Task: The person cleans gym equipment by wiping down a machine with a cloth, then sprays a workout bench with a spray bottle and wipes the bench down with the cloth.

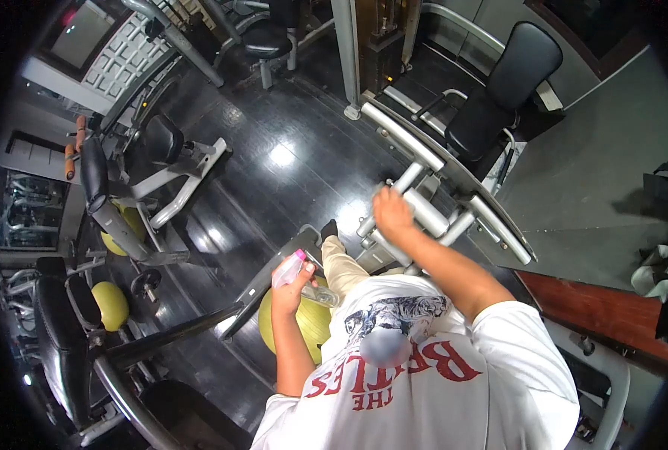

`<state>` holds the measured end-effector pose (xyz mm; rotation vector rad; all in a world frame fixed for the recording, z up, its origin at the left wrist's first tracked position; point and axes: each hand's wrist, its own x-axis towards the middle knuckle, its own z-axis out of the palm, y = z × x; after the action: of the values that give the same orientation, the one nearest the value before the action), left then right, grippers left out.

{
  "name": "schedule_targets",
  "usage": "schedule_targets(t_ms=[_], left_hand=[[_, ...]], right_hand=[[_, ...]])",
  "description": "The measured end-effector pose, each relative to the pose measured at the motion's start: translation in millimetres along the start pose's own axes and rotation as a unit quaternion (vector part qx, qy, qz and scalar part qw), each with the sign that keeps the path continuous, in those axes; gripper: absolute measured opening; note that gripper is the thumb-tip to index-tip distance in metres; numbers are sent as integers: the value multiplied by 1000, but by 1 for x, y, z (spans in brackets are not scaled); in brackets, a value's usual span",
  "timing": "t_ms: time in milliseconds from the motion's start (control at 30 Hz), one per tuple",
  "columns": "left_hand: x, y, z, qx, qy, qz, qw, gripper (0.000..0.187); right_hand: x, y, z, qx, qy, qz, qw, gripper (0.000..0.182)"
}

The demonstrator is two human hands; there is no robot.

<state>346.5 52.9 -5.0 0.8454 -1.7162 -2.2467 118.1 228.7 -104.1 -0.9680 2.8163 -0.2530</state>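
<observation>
1. gripping a clear spray bottle (301,279) with a pink top, the left hand (292,294) is curled around the bottle's neck; the bottle is held in the air just left of the gym machine's grey padded rollers (424,214), its body slanting down toward the person's chest.
2. the right hand (391,214) rests on top of those rollers, fingers bent down over the padding; whether something lies under the palm cannot be told.
3. a yellow-green exercise ball (315,324) shows just below the bottle, partly hidden by the left forearm and the white printed t-shirt (454,390).
4. a leg in beige trousers (343,266) stretches from the shirt toward the rollers, ending in a dark shoe (328,227) just left of them.
5. the black padded seat (499,94) of the same machine sits beyond the rollers, up and to the right.
6. well left of the rollers, across the glossy dark floor (274,161), stands another machine with black pads (94,172), and two more yellow-green balls (112,304) lie beside it.
7. to the right of the rollers, a grey mat (604,195) covers the floor.
</observation>
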Motion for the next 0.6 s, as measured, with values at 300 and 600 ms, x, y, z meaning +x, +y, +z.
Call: schedule_targets(t_ms=[300,600], left_hand=[[-3,10,-5,9,4,11,1000,19],[1,2,-11,17,13,-10,1000,20]], right_hand=[[-8,-5,16,5,-55,-165,985,20],[17,22,0,-99,27,1,995,18]])
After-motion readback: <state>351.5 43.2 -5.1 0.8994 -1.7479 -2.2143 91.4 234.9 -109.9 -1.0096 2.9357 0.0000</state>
